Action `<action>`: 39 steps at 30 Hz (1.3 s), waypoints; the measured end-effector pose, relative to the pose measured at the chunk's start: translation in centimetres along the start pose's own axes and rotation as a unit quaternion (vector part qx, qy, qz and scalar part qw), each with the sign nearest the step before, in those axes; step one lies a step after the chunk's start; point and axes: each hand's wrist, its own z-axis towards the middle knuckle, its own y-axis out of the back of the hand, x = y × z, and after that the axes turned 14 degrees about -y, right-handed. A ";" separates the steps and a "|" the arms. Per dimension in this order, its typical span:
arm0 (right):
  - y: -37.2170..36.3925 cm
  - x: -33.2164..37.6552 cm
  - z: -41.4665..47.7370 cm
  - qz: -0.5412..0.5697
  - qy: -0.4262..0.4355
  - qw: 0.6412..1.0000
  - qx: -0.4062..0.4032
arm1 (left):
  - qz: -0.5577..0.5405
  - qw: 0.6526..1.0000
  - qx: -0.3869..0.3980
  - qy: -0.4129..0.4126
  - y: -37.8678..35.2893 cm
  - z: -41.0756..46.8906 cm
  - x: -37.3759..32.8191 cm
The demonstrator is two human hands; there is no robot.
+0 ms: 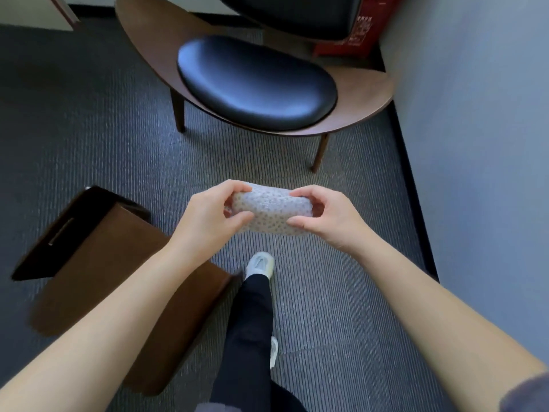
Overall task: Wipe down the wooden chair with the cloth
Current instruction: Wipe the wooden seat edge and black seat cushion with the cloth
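A pale, dotted cloth [269, 211] is bunched between both hands, held in the air over the carpet. My left hand [208, 215] pinches its left end with thumb and fingers. My right hand [323, 217] pinches the right end the same way. The wooden chair [362, 87] stands ahead, a wide curved brown shell on slim legs, with a black padded seat [255, 81] and a black backrest [297, 13]. Neither hand touches the chair; it lies well beyond the cloth.
A brown wooden box-like piece of furniture [118, 263] stands at the lower left, beside my leg and white shoe [260, 264]. A grey wall [475, 114] with a black skirting runs along the right. A red object [356, 31] sits behind the chair. Dark ribbed carpet covers the floor.
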 end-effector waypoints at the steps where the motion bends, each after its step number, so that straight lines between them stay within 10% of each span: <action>1: 0.8 0.4 1.1 0.012 -0.007 1.000 0.007 | -0.005 1.000 -0.002 0.004 0.1 1.4 0.3; 9: 6.2 4.9 11.0 -0.026 0.024 0.998 -0.046 | 0.022 0.998 0.061 -0.015 2.0 13.9 2.8; 17: 9.7 8.2 19.1 0.263 -0.083 0.956 0.099 | -0.382 0.890 -0.015 0.249 2.2 23.4 3.1; 28: 16.2 12.6 29.3 0.249 -0.158 0.932 0.212 | -0.342 0.884 -0.041 0.317 2.5 32.7 4.7; 39: 12.1 20.2 36.3 0.283 -0.240 0.844 0.388 | -0.332 0.932 -0.047 0.135 10.5 36.1 10.4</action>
